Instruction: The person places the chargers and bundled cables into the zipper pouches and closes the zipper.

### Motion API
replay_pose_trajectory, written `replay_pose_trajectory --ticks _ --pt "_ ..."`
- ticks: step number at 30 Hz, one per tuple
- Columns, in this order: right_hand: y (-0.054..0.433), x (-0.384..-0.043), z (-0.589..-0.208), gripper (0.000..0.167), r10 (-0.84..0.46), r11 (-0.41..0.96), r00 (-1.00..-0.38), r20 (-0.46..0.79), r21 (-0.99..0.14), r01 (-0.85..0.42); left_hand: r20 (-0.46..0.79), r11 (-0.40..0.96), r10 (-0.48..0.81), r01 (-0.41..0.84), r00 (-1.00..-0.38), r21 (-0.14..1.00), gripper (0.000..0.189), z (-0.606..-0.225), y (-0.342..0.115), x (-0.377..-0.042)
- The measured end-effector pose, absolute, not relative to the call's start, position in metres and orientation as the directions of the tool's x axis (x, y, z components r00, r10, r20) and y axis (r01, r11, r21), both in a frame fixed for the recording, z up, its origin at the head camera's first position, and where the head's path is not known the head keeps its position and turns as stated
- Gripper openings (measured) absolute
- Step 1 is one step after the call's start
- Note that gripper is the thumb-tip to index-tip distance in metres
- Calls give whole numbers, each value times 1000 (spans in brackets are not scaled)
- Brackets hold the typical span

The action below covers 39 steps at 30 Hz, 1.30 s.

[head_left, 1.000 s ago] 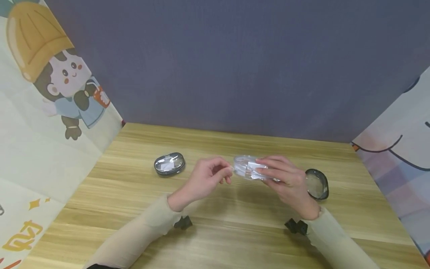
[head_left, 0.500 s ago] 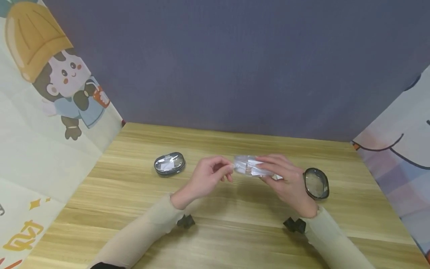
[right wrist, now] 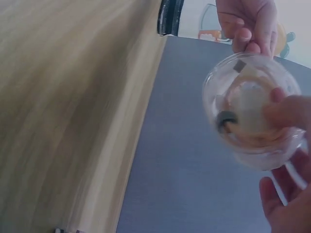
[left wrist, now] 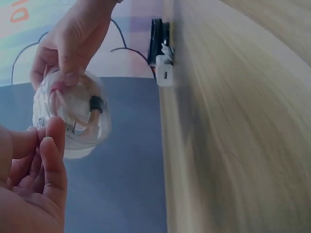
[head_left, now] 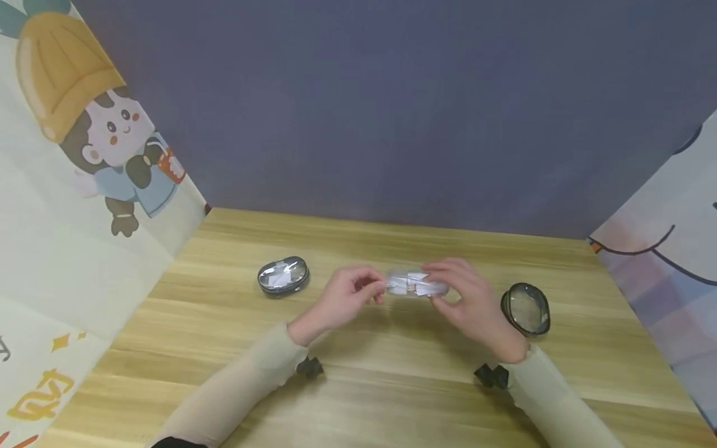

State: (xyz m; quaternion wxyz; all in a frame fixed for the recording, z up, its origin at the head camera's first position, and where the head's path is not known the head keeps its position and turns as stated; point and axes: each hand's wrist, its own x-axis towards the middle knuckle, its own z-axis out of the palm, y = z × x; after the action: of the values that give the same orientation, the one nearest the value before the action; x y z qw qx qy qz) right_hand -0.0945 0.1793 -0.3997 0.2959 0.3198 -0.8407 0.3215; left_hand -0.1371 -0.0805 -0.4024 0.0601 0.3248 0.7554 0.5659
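Observation:
A clear oval pouch (head_left: 411, 284) is held above the table between both hands. Through its wall show a white piece and a pinkish loop with dark and red bands. My right hand (head_left: 467, 298) grips the pouch's right side, thumb on one face (right wrist: 291, 112) and fingers on the other. At its left end, my left hand (head_left: 350, 295) pinches the edge between thumb and index finger; the exact part pinched is too small to tell. In the left wrist view, both hands meet the pouch (left wrist: 73, 111).
A dark-rimmed clear case (head_left: 282, 275) lies on the wooden table (head_left: 392, 398) at left. Another dark-rimmed case (head_left: 526, 309) lies at right, near my right wrist. The left wrist view shows a white charger plug (left wrist: 164, 75) near it. A grey-blue panel (head_left: 358, 112) stands behind.
My right hand and the pouch have moved slightly left, and the pouch shows a narrower side. My left hand still pinches its end. The two cases stay in place.

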Motion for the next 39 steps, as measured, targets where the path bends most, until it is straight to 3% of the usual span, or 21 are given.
replay_pose_trajectory --ticks 7,14,23,33,39 --pt "173 -98 -410 41 -353 726 -709 611 -299 -619 164 321 595 420 -787 849 8 -414 -82 -144" --pt "164 -94 -420 37 -338 783 -833 438 -360 -507 62 442 587 384 -807 810 8 -419 -84 -144" --pt "165 -95 -424 47 -358 749 -877 321 -463 -475 -8 470 557 307 -831 828 9 -420 -87 -148" --pt "168 -97 -428 58 -440 689 -850 291 -498 -527 -37 476 516 250 -856 843 13 -426 -94 -157" --pt "168 -96 -431 68 -448 709 -867 217 -505 -492 -54 483 502 228 -863 845 13 -428 -96 -161"
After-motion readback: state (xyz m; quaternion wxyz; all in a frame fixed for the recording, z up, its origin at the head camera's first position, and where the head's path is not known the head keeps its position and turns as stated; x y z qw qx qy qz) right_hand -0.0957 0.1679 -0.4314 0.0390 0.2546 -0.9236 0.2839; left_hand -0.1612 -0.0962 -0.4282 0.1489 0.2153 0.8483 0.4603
